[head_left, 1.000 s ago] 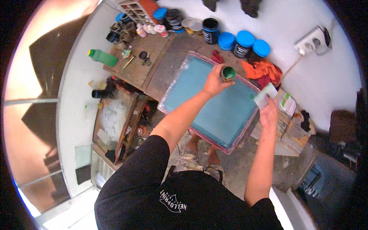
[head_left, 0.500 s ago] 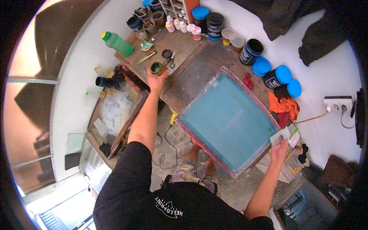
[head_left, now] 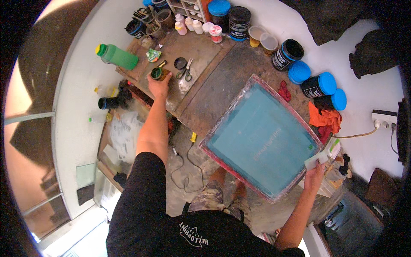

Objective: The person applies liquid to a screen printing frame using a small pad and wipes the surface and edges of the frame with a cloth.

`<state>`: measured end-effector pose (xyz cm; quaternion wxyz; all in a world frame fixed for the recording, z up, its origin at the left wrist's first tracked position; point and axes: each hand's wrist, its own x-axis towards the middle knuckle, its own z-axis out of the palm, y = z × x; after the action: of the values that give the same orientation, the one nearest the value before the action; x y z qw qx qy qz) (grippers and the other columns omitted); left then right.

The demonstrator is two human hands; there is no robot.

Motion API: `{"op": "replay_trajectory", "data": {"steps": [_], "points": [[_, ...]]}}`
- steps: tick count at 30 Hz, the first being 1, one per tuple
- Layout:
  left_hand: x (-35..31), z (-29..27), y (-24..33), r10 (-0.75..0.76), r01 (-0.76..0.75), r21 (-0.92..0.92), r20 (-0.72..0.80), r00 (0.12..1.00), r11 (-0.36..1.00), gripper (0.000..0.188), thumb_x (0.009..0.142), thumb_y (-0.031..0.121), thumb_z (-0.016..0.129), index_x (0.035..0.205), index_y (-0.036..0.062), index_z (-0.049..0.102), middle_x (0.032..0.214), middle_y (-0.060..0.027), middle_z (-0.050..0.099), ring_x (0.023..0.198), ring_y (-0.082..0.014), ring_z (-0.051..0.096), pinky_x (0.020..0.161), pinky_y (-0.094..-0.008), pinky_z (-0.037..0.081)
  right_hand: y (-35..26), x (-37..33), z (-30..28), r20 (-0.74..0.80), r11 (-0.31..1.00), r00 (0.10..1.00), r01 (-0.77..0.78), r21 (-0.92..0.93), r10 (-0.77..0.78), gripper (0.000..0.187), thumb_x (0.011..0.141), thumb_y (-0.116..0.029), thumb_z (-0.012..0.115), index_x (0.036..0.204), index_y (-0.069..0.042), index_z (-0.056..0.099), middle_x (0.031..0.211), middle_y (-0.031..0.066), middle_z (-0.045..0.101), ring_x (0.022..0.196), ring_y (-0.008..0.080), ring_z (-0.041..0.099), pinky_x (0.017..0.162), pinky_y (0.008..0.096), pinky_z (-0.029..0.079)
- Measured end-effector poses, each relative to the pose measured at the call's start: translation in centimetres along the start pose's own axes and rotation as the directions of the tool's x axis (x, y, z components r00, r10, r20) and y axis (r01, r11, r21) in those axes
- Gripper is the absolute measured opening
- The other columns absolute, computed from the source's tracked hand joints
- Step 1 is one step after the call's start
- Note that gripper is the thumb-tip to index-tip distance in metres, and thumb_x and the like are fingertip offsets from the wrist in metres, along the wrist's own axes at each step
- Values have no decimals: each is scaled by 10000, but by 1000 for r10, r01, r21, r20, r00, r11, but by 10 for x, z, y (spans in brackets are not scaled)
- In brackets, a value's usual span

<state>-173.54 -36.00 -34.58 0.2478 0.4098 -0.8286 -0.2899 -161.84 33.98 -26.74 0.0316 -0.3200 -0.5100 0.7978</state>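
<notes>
My left hand (head_left: 159,87) is wrapped round a small jar (head_left: 157,74) with a dark green inside, over the left part of the worktop. Just beyond the jar lies a yellow-handled tool (head_left: 162,63), partly hidden by it. Scissors (head_left: 186,72) with dark handles and a round black lid (head_left: 180,63) lie to its right. At the right, my right hand (head_left: 314,174) grips a pale flat card (head_left: 315,161) by its lower edge, at the right corner of a screen printing frame (head_left: 227,109). The frame's teal mesh (head_left: 261,137) bears a faint lettered design.
A green bottle (head_left: 120,58) stands on the worktop's left side. Black tubs with blue lids (head_left: 319,85), cups (head_left: 269,43) and orange cloth (head_left: 324,118) line the back and right. A yellow-ended cord (head_left: 193,137) hangs near the floor, left of the frame.
My left hand has carried the jar leftward, away from the scissors and in front of the yellow-handled tool. My right hand keeps the card by the frame's corner. The whole view has shifted slightly.
</notes>
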Motion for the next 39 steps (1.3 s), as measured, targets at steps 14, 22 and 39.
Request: {"op": "replay_trajectory", "data": {"steps": [14,22,39], "points": [[62,-43,22,404,-540,153,506,762,828,925,637,261,864,1419,105,394,1265,-226,576,1153,-396,569,975,-436,466,-13,-11,6,38,997,997,69,-27,-68,337,995,-130,497,1323,-56,471,1244,68,576,1136,198,562,940,383,502],[61,-46,14,498,-642,141,516,697,753,674,704,254,832,1302,115,555,1282,-205,563,1109,-409,584,933,-458,484,-12,-13,-3,20,998,998,53,46,-54,429,968,-65,520,1383,-54,416,1299,75,543,1171,189,534,987,352,475],[53,-30,10,360,-517,289,455,815,805,889,736,409,822,1420,61,373,1416,-233,457,1239,-406,507,1002,-457,435,4,5,-65,128,686,972,231,-690,-199,365,985,-71,504,1348,-71,468,1333,67,542,1235,215,515,1067,416,427]]}}
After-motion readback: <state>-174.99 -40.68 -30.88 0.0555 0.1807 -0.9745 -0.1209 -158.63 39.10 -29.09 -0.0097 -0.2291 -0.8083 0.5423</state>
